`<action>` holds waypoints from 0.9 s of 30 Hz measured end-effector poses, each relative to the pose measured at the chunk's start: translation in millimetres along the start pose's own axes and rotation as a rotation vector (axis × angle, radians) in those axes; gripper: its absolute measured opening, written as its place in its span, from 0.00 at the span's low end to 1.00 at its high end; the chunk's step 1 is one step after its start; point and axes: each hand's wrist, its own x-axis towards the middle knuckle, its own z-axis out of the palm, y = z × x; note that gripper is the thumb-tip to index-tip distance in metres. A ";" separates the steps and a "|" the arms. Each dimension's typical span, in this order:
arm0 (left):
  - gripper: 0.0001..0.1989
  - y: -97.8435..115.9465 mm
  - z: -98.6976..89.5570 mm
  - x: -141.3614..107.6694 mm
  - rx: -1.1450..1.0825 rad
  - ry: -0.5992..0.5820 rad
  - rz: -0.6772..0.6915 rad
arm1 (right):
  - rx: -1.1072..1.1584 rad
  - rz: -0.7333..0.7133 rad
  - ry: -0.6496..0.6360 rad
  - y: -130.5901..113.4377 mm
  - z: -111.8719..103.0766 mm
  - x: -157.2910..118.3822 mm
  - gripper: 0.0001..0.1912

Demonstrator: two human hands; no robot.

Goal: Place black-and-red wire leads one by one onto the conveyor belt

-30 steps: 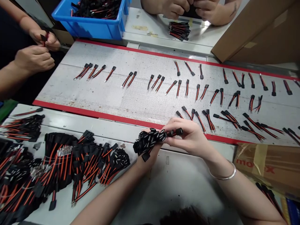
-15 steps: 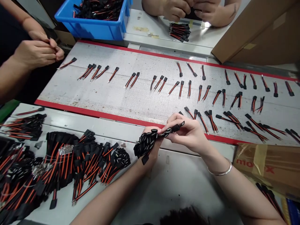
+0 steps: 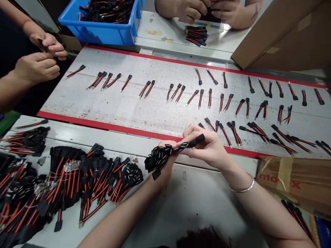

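My left hand point(image 3: 168, 168) is closed round a bundle of black-ended cables point(image 3: 158, 157), whose flat black ends fan out to the left. Just right of it, my right hand point(image 3: 207, 146) pinches a black connector piece point(image 3: 198, 140) between thumb and fingers, beside the bundle's right side. Both hands are close together over the near edge of a grey belt point(image 3: 144, 113) with red borders. Several short red-and-black cables point(image 3: 224, 134) lie on the belt beyond my right hand. Piles of similar cables point(image 3: 69, 172) lie on the table to the left.
A blue bin point(image 3: 103, 32) full of cables stands at the back left. Another person's hands point(image 3: 38, 62) are at the left; a second person's hands point(image 3: 212, 10) are at the top, near a small cable pile point(image 3: 196, 35). Cardboard boxes point(image 3: 281, 44) point(image 3: 292, 182) stand at the right.
The black piece in my right hand has turned slightly, and the bundle has shifted a little left. The hands of the person at the left have moved apart slightly.
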 end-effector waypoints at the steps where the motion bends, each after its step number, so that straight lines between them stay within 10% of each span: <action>1: 0.13 3.0 -0.5 1.2 -0.022 -0.056 -0.031 | 0.016 0.031 0.009 1.6 2.4 0.4 0.06; 8: 0.12 17.5 8.6 3.1 -0.187 -0.020 -0.197 | 0.094 0.169 0.154 9.9 17.4 1.7 0.05; 15: 0.12 7.1 14.1 0.5 -0.372 0.073 -0.284 | 0.202 0.320 0.440 19.1 -11.4 20.5 0.15; 21: 0.14 -2.4 13.9 -3.0 -0.425 0.105 -0.386 | -0.119 0.620 0.282 38.1 -21.0 48.5 0.12; 27: 0.14 0.7 13.1 -2.1 -0.414 0.124 -0.387 | -0.291 0.628 0.275 43.2 -22.3 47.7 0.10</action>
